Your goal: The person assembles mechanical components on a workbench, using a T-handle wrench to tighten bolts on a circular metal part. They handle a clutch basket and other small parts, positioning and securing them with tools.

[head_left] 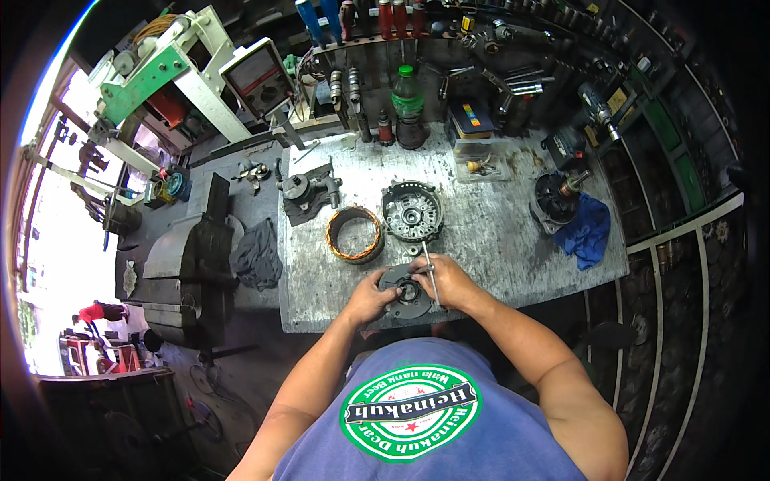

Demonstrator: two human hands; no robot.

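A dark round motor end cover [409,295] lies at the near edge of the worn metal bench [497,232]. My left hand [370,298] grips its left side. My right hand [449,280] is closed around a thin metal tool [428,260] whose shaft points up and away from the cover. Just beyond my hands sit a copper-wound stator ring [354,234] and a grey cast housing with a central bearing hole [412,212].
A blue rag [585,232] and a dark motor part [555,199] lie at the right. A green bottle [407,94] and screwdrivers stand at the back. A big vise [188,264] and a grey rag [257,256] sit on the left.
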